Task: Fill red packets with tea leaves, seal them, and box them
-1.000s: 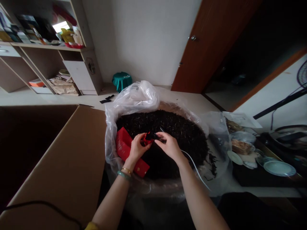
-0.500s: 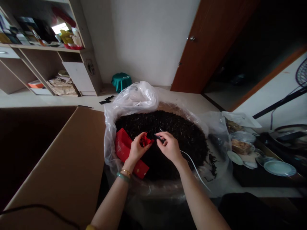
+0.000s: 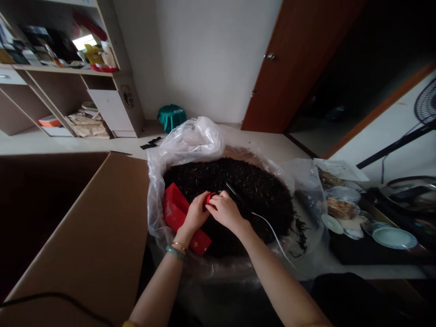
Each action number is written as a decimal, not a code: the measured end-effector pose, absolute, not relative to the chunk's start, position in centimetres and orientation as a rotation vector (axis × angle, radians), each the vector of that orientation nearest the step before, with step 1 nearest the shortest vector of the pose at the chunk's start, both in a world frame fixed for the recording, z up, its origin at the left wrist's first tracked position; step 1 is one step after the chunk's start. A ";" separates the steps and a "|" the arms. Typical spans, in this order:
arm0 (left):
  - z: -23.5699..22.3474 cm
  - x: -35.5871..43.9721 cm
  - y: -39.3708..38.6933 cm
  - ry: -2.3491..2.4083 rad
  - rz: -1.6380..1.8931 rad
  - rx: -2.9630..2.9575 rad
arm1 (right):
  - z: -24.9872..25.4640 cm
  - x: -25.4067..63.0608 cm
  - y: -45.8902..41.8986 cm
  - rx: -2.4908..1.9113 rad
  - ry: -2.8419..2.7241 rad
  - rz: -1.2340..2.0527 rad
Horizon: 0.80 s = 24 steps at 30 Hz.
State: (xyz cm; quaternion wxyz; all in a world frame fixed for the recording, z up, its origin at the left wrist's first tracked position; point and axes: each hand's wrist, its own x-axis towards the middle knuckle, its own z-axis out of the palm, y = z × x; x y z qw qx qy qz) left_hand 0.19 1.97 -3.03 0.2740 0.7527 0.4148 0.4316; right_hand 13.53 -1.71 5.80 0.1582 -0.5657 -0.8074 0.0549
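Observation:
My left hand [image 3: 196, 214] is closed on a small red packet [image 3: 209, 199] above a heap of dark, dry, leaf-like strips [image 3: 265, 186]. From the other side, the fingers of my right hand [image 3: 225, 211] close on the same packet, so most of it is hidden. A larger red bag or box [image 3: 175, 210] lies on the heap's left side, partly behind my left hand. Just beyond my right hand, a slim black stick-shaped device [image 3: 234, 190] with a white cord [image 3: 272, 231] rests on the strips. Clear plastic lining [image 3: 155, 181] surrounds the heap.
A large open cardboard box [image 3: 126, 204] stands at the left. Bowls and a light-coloured plate [image 3: 394, 237] sit on a dark surface at the right, near a fan [image 3: 425, 104]. Behind are a green covered bin [image 3: 171, 117], shelving [image 3: 116, 109] and a brown door [image 3: 293, 59].
My right hand has let go of a dark slender thing and moved left onto the red packet. The packet's opening, visible before, is now covered by fingers. The black device now shows on the heap.

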 end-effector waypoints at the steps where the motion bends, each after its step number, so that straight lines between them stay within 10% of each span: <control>1: -3.1 0.2 2.0 1.125 1.155 2.020 | 5.7 13.6 -1.7 -1.620 -2.329 0.185; 24: 0.1 0.1 0.7 0.921 1.036 1.560 | 9.1 17.6 -0.2 -1.512 -2.147 1.125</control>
